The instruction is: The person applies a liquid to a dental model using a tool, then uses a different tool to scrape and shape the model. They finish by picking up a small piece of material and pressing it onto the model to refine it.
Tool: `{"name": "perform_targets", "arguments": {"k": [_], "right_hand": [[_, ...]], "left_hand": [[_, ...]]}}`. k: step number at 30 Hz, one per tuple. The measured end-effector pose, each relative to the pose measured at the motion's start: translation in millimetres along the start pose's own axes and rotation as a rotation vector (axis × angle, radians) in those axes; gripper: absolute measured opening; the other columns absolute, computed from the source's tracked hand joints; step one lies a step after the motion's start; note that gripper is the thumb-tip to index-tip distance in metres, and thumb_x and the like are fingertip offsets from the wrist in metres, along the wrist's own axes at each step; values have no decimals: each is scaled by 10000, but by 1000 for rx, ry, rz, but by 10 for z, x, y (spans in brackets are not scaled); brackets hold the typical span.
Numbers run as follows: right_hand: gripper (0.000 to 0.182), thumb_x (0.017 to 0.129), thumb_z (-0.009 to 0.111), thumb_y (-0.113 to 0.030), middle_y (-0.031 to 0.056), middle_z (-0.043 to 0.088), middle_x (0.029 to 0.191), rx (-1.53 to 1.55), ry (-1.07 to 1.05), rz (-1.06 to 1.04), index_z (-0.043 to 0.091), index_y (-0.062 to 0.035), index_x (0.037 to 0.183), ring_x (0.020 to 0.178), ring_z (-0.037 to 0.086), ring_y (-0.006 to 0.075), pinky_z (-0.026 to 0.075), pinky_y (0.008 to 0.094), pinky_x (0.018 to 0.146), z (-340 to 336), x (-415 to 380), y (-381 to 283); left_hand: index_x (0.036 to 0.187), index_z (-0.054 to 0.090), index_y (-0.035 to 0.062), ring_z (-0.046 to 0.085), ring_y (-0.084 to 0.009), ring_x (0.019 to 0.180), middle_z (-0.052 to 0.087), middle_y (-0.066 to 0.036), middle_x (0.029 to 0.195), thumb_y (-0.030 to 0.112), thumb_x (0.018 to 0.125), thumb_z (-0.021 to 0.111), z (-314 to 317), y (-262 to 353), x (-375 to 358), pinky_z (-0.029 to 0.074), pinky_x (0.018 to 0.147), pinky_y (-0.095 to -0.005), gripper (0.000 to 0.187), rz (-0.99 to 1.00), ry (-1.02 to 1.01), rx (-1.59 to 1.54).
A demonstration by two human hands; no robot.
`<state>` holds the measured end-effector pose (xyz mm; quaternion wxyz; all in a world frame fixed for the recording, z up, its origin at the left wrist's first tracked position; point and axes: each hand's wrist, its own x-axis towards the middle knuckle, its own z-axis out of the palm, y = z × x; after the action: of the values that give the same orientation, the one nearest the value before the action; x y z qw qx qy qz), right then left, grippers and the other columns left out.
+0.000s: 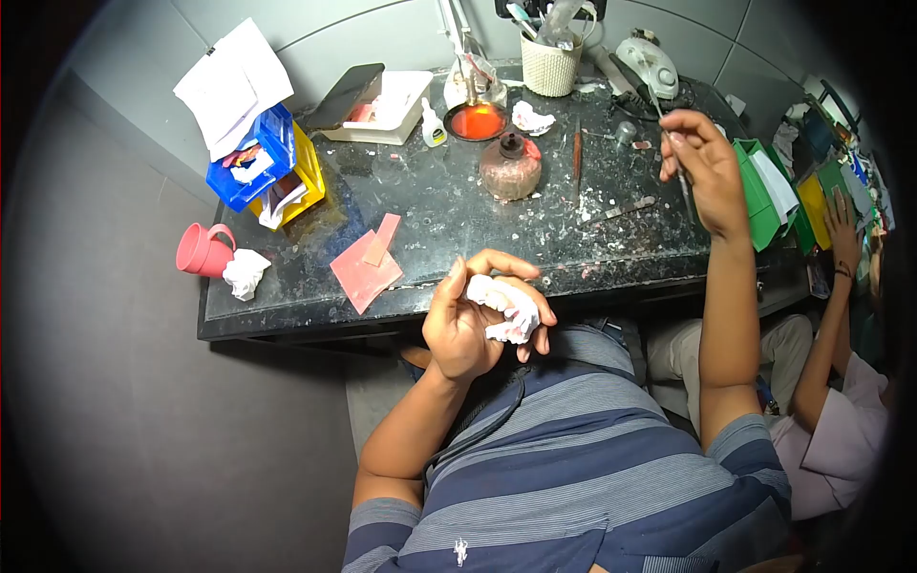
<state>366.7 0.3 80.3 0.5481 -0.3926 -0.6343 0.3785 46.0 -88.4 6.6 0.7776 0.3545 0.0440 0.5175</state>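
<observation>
My left hand [470, 329] is wrapped round a white, horseshoe-shaped dental cast [514, 310], held in front of the desk's near edge. Raised over the right side of the desk, my right hand [705, 167] pinches a thin metal tool [680, 170] that points up and down the frame. Pink wax sheets [368, 272] lie on the dark desk to the left of the cast. A round glass burner [511, 169] with a dark cap stands behind the cast. A red-handled tool [577, 158] lies right of the burner.
The black desk [420, 196] bears a blue bin [258, 162], a red cup [203, 250], crumpled paper [246, 274], a white tray [406, 115], a small bottle [433, 126], an orange-lit dish [478, 121] and a woven holder [550, 69]. At right are a green box [764, 196] and a co-worker's hand [842, 229].
</observation>
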Motion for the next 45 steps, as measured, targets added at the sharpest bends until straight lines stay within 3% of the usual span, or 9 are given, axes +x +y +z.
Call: {"name": "perform_targets", "arguments": {"k": [4, 7, 11, 14, 16, 19, 23, 33, 45], "right_hand": [[362, 976, 525, 3, 129, 608, 1051, 714, -164, -80, 525, 57, 1334, 866, 587, 176, 481, 328, 815, -123, -288, -93], [389, 988, 627, -154, 101, 630, 928, 749, -227, -186, 493, 48, 1293, 823, 578, 170, 452, 316, 746, 71, -456, -150], [337, 1056, 502, -278, 90, 626, 752, 469, -181, -80, 559, 52, 1099, 625, 574, 152, 460, 287, 600, 375, -700, -164], [449, 1075, 440, -297, 180, 716, 856, 313, -170, -28, 609, 101, 1193, 736, 691, 189, 557, 291, 678, 761, -846, -494], [305, 1016, 586, -169, 210, 741, 935, 268, -238, -38, 657, 96, 1150, 846, 739, 233, 597, 327, 770, 795, -903, -491], [319, 889, 782, -210, 236, 737, 900, 159, -262, -56, 708, 88, 975, 881, 757, 296, 619, 368, 779, 901, -964, -588], [171, 838, 775, -63, 169, 752, 977, -94, -376, -327, 753, 11, 990, 890, 753, 275, 610, 331, 777, 1005, -916, -582], [184, 784, 746, 23, 170, 746, 965, -201, -398, -306, 708, 3, 963, 1002, 741, 351, 623, 413, 868, 1153, -1056, -631], [176, 797, 738, 27, 168, 752, 988, -268, -390, -323, 712, -3, 969, 990, 747, 335, 629, 374, 814, 1175, -1066, -643]], "left_hand": [[1056, 503, -57, 657, -390, 560, 638, -388, 840, 388, 1085, 214, -20, -11, -24, 486, 385, -337, 532, -11, -11, 24], [1064, 509, -52, 664, -366, 559, 647, -371, 837, 404, 1104, 205, 26, 8, -39, 489, 389, -323, 549, -99, 46, 32], [1132, 542, -49, 664, -313, 549, 668, -303, 807, 490, 1099, 207, 81, -5, -18, 490, 403, -301, 636, -116, 111, 260], [1081, 592, -84, 631, -225, 504, 624, -178, 668, 483, 1101, 246, 184, 80, -27, 485, 424, -272, 665, -180, 145, 298], [997, 647, -92, 611, -151, 507, 574, -54, 611, 458, 1108, 284, 198, 121, -55, 485, 454, -243, 668, -232, 89, 321], [965, 656, -82, 567, -118, 483, 577, -49, 613, 456, 1109, 296, 231, 126, -92, 447, 458, -225, 664, -210, 73, 516], [934, 659, -67, 545, -82, 501, 593, -37, 632, 412, 1118, 313, 288, 142, -142, 422, 475, -216, 619, -266, 114, 542], [843, 620, -6, 499, -48, 510, 604, -21, 637, 369, 1116, 369, 301, 191, -157, 362, 460, -212, 527, -205, 104, 648], [811, 620, 20, 464, -24, 504, 596, 2, 621, 333, 1117, 395, 294, 129, -172, 342, 457, -211, 492, -167, 150, 669]]}}
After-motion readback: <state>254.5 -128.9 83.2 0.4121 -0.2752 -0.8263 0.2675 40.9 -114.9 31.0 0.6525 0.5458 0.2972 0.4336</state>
